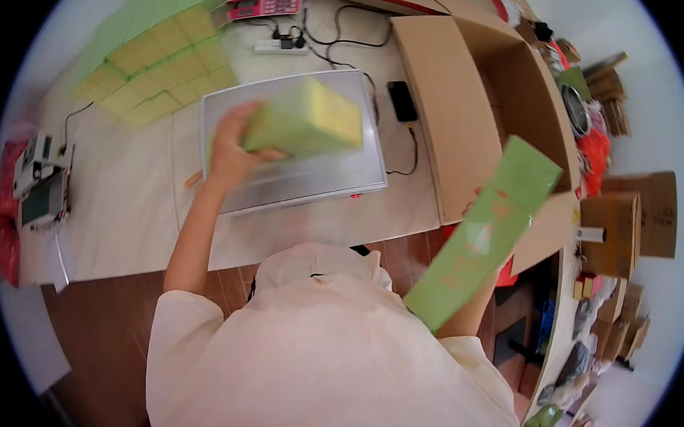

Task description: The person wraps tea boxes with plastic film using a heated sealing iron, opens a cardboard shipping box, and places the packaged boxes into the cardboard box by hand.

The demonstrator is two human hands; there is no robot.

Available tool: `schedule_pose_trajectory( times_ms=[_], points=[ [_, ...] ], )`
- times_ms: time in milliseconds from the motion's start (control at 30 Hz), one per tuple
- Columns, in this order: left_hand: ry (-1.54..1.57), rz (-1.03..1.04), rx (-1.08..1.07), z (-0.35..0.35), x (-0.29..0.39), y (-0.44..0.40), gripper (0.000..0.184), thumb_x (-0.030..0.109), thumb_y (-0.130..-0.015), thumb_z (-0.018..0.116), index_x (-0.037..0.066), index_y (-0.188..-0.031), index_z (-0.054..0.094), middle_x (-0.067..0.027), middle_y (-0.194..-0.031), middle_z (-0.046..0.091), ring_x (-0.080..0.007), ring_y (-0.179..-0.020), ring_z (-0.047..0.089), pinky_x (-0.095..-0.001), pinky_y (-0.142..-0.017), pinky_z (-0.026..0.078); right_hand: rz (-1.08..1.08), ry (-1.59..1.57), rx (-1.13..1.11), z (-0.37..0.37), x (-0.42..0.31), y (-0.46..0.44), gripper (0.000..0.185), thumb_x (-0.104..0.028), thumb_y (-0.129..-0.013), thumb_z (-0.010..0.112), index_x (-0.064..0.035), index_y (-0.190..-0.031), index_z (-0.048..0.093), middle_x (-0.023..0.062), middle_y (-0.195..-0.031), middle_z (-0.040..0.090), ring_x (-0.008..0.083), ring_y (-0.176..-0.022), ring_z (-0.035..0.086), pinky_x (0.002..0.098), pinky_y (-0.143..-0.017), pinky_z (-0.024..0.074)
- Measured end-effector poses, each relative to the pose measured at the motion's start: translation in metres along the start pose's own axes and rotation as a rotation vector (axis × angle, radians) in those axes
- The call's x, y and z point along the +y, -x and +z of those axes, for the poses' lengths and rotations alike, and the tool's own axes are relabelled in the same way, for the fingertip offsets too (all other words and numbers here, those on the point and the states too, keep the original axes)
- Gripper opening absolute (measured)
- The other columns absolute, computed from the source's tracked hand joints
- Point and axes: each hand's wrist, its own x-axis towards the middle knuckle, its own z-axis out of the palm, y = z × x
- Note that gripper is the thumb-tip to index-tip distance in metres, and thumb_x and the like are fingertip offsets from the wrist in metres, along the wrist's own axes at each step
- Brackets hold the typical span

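Observation:
My left hand (233,146) grips a green box with a yellow side (304,123), blurred by motion. The box is over a flat silver metal plate device (344,175) with a small red switch at its front edge; whether it touches the surface I cannot tell. On the right, my right hand (472,203) holds a long green box (484,236), tilted, with shiny glare and faint reddish marks on its face. Most of that hand is hidden behind the box, with only some fingertips showing at its left edge. The long box is in front of an open cardboard carton (448,103).
Stacked green and yellow boxes (157,57) stand at the table's back left. Behind the plate are a scale with pink keypad (264,6), a power strip (281,47) and loose cables. A phone (401,101) lies beside the carton. A small machine (42,178) sits far left.

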Motion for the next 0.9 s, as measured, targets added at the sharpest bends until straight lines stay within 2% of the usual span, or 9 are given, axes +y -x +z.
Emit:
schedule_pose_trajectory(
  times_ms=[33,67,100,167,200,400,667,767,900],
  points=[
    [0.230,-0.278,0.119,-0.023,-0.003,0.011,0.085,0.045,-0.066,0.077,0.011,-0.135,0.040,-0.0055,-0.129,0.050,-0.0258,-0.119,0.046,-0.0385,-0.101,0.038,-0.225,0.130,0.320,0.011,0.015,0.002,0.061,-0.046,-0.093,0.046,-0.0036,-0.137,0.036,0.0157,-0.130,0.048,0.0308,-0.114,0.050,0.0418,-0.097,0.0427],
    [0.461,-0.548,0.253,-0.045,-0.002,0.022,0.084,0.051,-0.073,0.071,0.009,-0.137,0.037,-0.0044,-0.132,0.047,-0.0244,-0.120,0.045,-0.0385,-0.102,0.037,-0.102,0.162,0.519,0.000,0.020,0.001,0.060,-0.042,-0.093,0.048,-0.0038,-0.138,0.037,0.0164,-0.136,0.045,0.0288,-0.117,0.050,0.0411,-0.097,0.0434],
    [0.432,-0.563,0.288,-0.058,-0.003,0.031,0.084,0.051,-0.073,0.071,0.009,-0.137,0.037,-0.0044,-0.132,0.047,-0.0244,-0.120,0.045,-0.0385,-0.102,0.037,-0.026,0.205,0.483,-0.004,0.028,-0.007,0.055,-0.034,-0.094,0.049,-0.0034,-0.138,0.038,0.0125,-0.135,0.046,0.0239,-0.119,0.048,0.0369,-0.099,0.0404],
    [1.140,-0.609,0.528,-0.083,-0.002,0.054,0.078,0.066,-0.083,0.048,0.012,-0.139,0.034,-0.0035,-0.136,0.042,-0.0206,-0.126,0.041,-0.0392,-0.102,0.039,0.084,0.665,0.241,0.000,0.041,-0.047,0.055,-0.030,-0.094,0.051,-0.0017,-0.138,0.037,0.0104,-0.136,0.045,0.0207,-0.123,0.044,0.0335,-0.102,0.0356],
    [1.171,-0.673,0.669,-0.089,0.009,0.061,0.081,0.073,-0.082,0.036,0.015,-0.138,0.035,-0.0016,-0.134,0.043,-0.0193,-0.122,0.043,-0.0378,-0.100,0.040,0.159,0.769,0.187,0.014,0.054,-0.068,0.057,-0.027,-0.093,0.054,-0.0009,-0.140,0.035,0.0094,-0.136,0.044,0.0198,-0.125,0.041,0.0323,-0.103,0.0317],
    [1.271,-0.596,0.956,-0.105,0.003,0.137,0.079,0.072,-0.082,0.038,0.015,-0.138,0.035,-0.0010,-0.132,0.044,-0.0189,-0.118,0.045,-0.0366,-0.097,0.043,0.479,1.374,-0.540,0.057,0.117,-0.183,0.060,-0.037,-0.091,0.057,-0.0144,-0.142,0.035,0.0131,-0.140,0.041,0.0243,-0.129,0.038,0.0357,-0.104,0.0312],
    [1.131,-0.719,1.242,-0.097,0.037,0.182,0.081,0.072,-0.082,0.039,0.014,-0.139,0.033,-0.0030,-0.136,0.041,-0.0202,-0.123,0.042,-0.0388,-0.100,0.041,0.754,1.241,-0.795,0.058,0.160,-0.240,0.061,-0.040,-0.090,0.057,-0.0169,-0.142,0.037,0.0107,-0.138,0.046,0.0261,-0.123,0.045,0.0353,-0.103,0.0336],
    [1.059,-0.818,1.290,-0.090,0.045,0.187,0.082,0.069,-0.085,0.038,0.016,-0.145,0.022,-0.0061,-0.142,0.034,-0.0236,-0.128,0.036,-0.0422,-0.103,0.038,0.745,1.365,-0.757,0.052,0.170,-0.237,0.060,-0.037,-0.088,0.058,-0.0139,-0.140,0.039,0.0137,-0.134,0.049,0.0288,-0.123,0.046,0.0344,-0.103,0.0348],
    [0.927,-1.012,1.321,-0.082,0.041,0.217,0.081,0.066,-0.086,0.042,0.010,-0.141,0.024,-0.0076,-0.133,0.044,-0.0255,-0.121,0.044,-0.0420,-0.099,0.042,0.046,1.828,-0.900,0.054,0.162,-0.186,0.084,-0.040,-0.070,0.074,-0.0164,-0.142,0.036,0.0231,-0.138,0.037,0.0409,-0.129,0.034,0.0489,-0.106,0.0275]
  ],
)
